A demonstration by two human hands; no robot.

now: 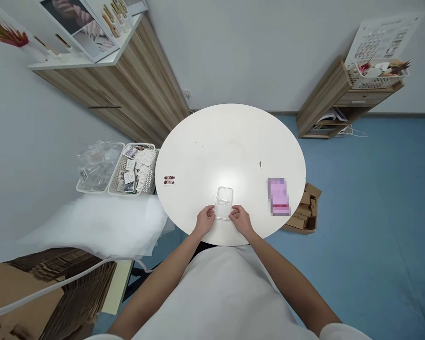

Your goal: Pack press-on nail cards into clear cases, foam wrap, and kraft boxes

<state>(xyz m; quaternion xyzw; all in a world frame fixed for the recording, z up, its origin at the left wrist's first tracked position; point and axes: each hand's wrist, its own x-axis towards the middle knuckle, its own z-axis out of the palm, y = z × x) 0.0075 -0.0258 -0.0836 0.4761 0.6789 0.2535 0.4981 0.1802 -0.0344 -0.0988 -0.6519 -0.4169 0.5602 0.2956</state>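
A small clear plastic case point(224, 203) lies open on the near part of the round white table point(233, 141), its lid folded away from me. My left hand point(205, 220) pinches the case's left edge with curled fingers. At the right edge my right hand point(240, 219) grips it the same way. A small card of dark nail tips point(169, 180) lies apart at the table's left edge. A pink blurred rectangle point(278, 196) lies on the table at the right.
Two white baskets point(116, 168) with clear packets and cards stand left of the table. Flattened cardboard point(306, 210) lies on the blue floor to the right. Wooden cabinets point(134, 89) line the back wall, a low shelf unit point(340, 101) at right.
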